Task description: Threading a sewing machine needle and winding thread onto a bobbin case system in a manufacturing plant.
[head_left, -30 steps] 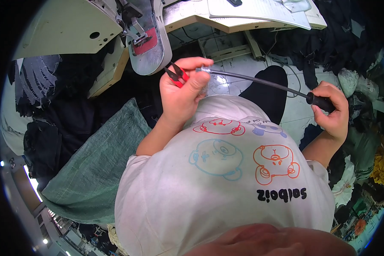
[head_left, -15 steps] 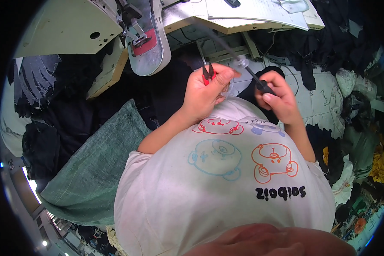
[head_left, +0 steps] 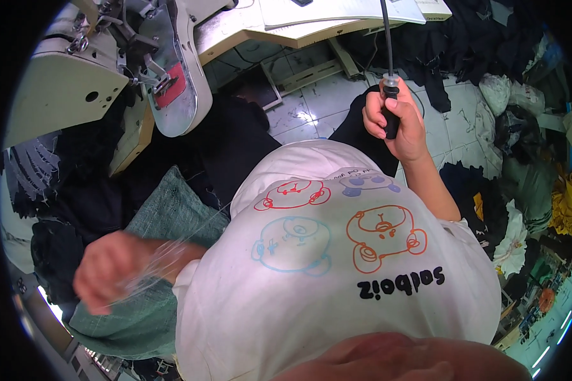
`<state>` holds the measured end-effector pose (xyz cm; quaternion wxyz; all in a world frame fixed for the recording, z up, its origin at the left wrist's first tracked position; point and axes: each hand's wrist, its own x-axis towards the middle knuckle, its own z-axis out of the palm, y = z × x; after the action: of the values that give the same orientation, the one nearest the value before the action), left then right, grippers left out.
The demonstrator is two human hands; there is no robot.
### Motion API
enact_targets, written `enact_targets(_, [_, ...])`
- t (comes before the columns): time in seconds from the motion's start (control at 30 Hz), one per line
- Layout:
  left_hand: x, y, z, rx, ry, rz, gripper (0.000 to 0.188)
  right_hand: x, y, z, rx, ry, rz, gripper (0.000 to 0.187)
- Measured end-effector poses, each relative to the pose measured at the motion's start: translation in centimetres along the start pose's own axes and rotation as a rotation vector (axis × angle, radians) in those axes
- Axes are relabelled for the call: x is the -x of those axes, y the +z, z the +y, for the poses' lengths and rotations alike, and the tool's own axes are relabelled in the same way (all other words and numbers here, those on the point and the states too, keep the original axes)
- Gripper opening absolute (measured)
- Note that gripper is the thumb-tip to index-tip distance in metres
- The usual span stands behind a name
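My right hand is closed round the black handle of what looks like a screwdriver, held upright. Its long dark shaft runs up past the top edge of the picture. A clear collar-like piece sits where shaft and handle meet. Far to the left, my left hand is smeared by motion over a green woven sack. Thin clear strands trail between this hand and my shirt. Its fingers look bent, but I cannot make out their grip. No red-handled nippers show now.
At the upper left stands a sewing machine with a rounded metal arm. Papers lie on the wooden-edged table ahead. Dark cloth and plastic bags heap up on the right over the tiled floor.
My left hand has swung from the middle far to the left, clear strands trailing. My right hand has turned the tool from slanting to upright. The clear piece now sits against the handle.
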<state>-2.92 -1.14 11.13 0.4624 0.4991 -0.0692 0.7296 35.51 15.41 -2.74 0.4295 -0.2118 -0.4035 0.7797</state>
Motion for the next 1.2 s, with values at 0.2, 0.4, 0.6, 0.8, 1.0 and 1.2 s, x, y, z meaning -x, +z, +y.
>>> enact_targets(0.2, [-0.5,1.4,1.2,-0.755,0.171,0.421,0.015,-0.3,1.0,0.3,0.045,0.0,0.015,0.028])
enact_targets(0.4, [3.0,-0.2,-14.1,-1.239,-0.783,0.098,0.047,0.1,3.5,0.5,0.049,0.153,-0.03,0.037])
enact_targets(0.6, [4.5,-1.1,-21.2,-0.844,-0.848,0.006,0.038,1.0,5.1,1.3,0.012,0.243,-0.071,0.036])
enact_targets(0.8, [5.4,-3.1,-19.3,-0.906,-0.846,0.183,0.008,1.3,3.6,1.0,0.248,0.166,-0.007,0.029])
enact_targets(1.0, [6.7,-5.2,-16.9,-0.625,-0.924,0.681,0.008,1.1,2.6,0.8,0.3,0.08,-0.004,0.028])
enact_targets(1.2, [6.6,-4.4,-18.5,-1.182,-0.897,0.326,0.03,1.2,3.8,0.8,0.336,0.078,0.013,0.035])
